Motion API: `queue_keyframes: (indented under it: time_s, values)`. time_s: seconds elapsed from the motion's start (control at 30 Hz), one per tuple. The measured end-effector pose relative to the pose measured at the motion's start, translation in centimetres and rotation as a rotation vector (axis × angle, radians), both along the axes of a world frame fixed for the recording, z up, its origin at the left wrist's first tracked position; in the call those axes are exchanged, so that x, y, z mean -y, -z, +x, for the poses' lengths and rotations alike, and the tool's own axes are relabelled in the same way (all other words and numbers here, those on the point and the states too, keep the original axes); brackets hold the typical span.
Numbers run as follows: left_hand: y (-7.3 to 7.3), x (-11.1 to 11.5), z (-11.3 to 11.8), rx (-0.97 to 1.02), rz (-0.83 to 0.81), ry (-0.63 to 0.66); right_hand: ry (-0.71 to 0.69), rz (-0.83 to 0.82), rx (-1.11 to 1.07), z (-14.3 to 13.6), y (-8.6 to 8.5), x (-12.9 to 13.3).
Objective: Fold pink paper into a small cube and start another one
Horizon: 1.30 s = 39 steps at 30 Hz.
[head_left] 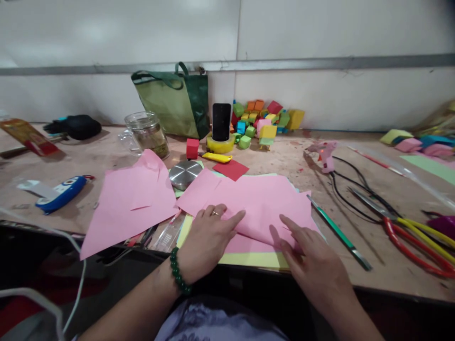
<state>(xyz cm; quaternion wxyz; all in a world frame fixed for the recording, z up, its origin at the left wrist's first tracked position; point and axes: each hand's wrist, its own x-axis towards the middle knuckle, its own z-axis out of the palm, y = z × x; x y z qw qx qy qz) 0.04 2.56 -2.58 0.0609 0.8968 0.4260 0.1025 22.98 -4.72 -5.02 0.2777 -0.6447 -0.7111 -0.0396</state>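
Note:
A folded pink paper sheet [261,201] lies in front of me at the table's near edge, over more pink and yellow paper [256,259]. My left hand [209,237] rests on its left part, the index finger stretched out and the other fingers apart. On the right part, my right hand [313,253] touches the pink sheet with spread fingertips. Neither hand holds anything. To the left lies another pink sheet [131,199] with a creased top. A round metal disc [185,174] sits between the two, with a red paper square [231,169] behind the folded sheet.
A green-handled knife [341,232], red and yellow scissors [401,227] and a pink glue gun [327,156] lie at the right. Farther back stand a glass mug [147,135], a phone [221,121], a green bag [174,104] and several paper cubes [252,125]. A blue tool [62,194] lies left.

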Motion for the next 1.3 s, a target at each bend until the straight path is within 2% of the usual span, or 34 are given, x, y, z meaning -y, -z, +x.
queue_keyframes:
  time_s: [0.2,0.4,0.5,0.63,0.77,0.87,1.13,1.3]
  values:
    - [1.0,1.1,0.1,-0.030,0.103,0.011,-0.015,-0.006,0.035,-0.1,0.2,0.1]
    - [1.3,2.9,1.4,0.003,0.002,0.290,-0.009,0.031,0.071,-0.2,0.2,0.1]
    - [1.6,3.0,1.7,0.007,-0.057,0.312,-0.009,0.064,0.108,-0.3,0.0,0.3]
    - [1.6,2.7,1.7,0.009,-0.073,0.314,-0.174,0.167,0.218,-1.0,-0.6,0.6]
    - [1.2,2.5,1.6,0.004,-0.043,0.325,-0.276,0.117,0.242,-1.2,-0.9,0.8]
    - [0.9,2.4,0.7,-0.009,-0.010,0.284,-0.283,0.110,0.255,-0.2,-1.0,1.3]
    - [1.0,2.2,-3.8,-0.038,0.045,0.014,-0.275,0.085,0.350,3.6,-0.8,3.5]
    - [0.2,1.9,-4.0,-0.004,0.040,-0.026,-0.219,0.058,0.288,4.1,-0.9,3.6]
